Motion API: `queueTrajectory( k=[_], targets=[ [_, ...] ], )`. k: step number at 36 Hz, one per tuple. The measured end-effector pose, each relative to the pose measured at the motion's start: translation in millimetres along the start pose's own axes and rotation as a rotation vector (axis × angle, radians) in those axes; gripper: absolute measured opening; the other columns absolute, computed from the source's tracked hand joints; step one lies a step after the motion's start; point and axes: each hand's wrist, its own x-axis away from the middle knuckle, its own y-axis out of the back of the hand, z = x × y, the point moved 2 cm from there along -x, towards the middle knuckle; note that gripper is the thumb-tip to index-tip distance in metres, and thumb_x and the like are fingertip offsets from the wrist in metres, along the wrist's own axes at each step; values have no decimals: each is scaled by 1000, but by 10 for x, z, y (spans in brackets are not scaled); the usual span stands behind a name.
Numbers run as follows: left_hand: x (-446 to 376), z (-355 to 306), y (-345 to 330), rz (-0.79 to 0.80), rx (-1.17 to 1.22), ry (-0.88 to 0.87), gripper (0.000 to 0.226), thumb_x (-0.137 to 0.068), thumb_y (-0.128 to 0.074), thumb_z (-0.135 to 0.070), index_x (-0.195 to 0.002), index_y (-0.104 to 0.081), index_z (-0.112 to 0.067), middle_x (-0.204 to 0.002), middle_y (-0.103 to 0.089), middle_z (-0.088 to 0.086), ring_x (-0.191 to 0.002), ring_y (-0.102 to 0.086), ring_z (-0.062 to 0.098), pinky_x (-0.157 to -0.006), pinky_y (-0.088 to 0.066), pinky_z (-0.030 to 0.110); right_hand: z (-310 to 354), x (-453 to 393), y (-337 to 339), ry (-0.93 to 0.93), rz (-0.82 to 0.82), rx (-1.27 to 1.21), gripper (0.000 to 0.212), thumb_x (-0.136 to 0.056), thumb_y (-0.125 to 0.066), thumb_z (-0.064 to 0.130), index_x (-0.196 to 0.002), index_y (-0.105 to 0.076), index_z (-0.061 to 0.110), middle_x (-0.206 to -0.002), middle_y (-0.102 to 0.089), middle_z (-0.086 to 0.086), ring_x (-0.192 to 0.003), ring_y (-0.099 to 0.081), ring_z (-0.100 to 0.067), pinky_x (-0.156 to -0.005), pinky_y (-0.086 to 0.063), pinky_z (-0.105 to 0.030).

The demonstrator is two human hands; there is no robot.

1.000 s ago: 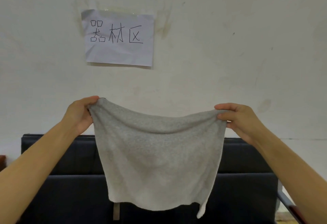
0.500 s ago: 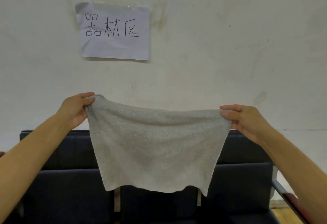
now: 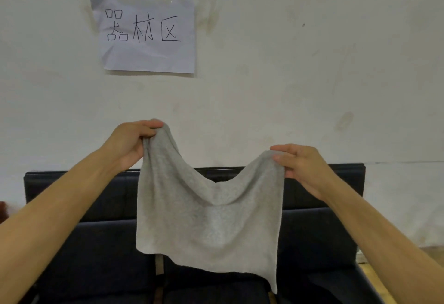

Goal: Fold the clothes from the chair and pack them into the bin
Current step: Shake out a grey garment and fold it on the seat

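A grey knit cloth (image 3: 209, 217) hangs in the air in front of me, held up by its two top corners. My left hand (image 3: 131, 143) pinches the upper left corner, thumb over curled fingers. My right hand (image 3: 301, 164) pinches the upper right corner, a little lower than the left. The top edge sags in a deep curve between the hands. Behind and below the cloth stands the black chair (image 3: 79, 207) with a padded back and seat. No bin is in view.
A white wall fills the upper view, with a taped paper sign (image 3: 146, 34) bearing handwritten characters. A strip of wooden floor (image 3: 370, 272) shows at the lower right beside the chair.
My hands have come closer together, so the stretched top edge of the cloth now sags in the middle. The left hand sits higher than before.
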Motion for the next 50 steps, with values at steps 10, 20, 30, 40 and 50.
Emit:
queueTrajectory(
  k=[10,20,30,40,50],
  targets=[
    [68,171,52,-68,-12,33,19,-93,-49,1,-96,-66,-5,-101,-65,9,-93,-62,19,-83,-50,30,-481,238,77,-234,-406,92,10,-91,-60,21,-93,-67,14,-105,-64,-5,-100,-59,-22,-88,-51,-39],
    [358,329,202,-187,23,126,17,-91,-50,1,-90,-65,-7,-97,-63,9,-89,-61,19,-79,-49,32,-752,411,382,-353,-280,138,25,-91,-56,3,-114,-62,10,-109,-62,-5,-101,-59,-24,-82,-53,-38],
    [980,314,-115,-286,-41,98,18,-91,-49,4,-89,-63,-7,-96,-61,8,-89,-58,18,-81,-48,32,-759,618,1015,-424,-172,-322,42,-72,-36,-17,-103,-62,-10,-107,-62,-15,-98,-59,-28,-81,-50,-36],
    [1502,465,-342,-331,-41,90,21,-92,-49,2,-88,-66,-10,-93,-61,4,-88,-58,15,-83,-48,30,-1164,888,1294,-598,-11,-311,29,-83,-58,-8,-112,-59,-10,-113,-62,-20,-100,-63,-31,-77,-53,-38],
    [1476,436,-3,-311,-66,101,17,-90,-53,-1,-94,-67,-10,-102,-64,7,-96,-60,19,-86,-48,34,-1003,859,1142,-498,-34,6,19,-95,-53,16,-113,-58,14,-115,-60,-9,-104,-59,-29,-96,-42,-58]
  ],
)
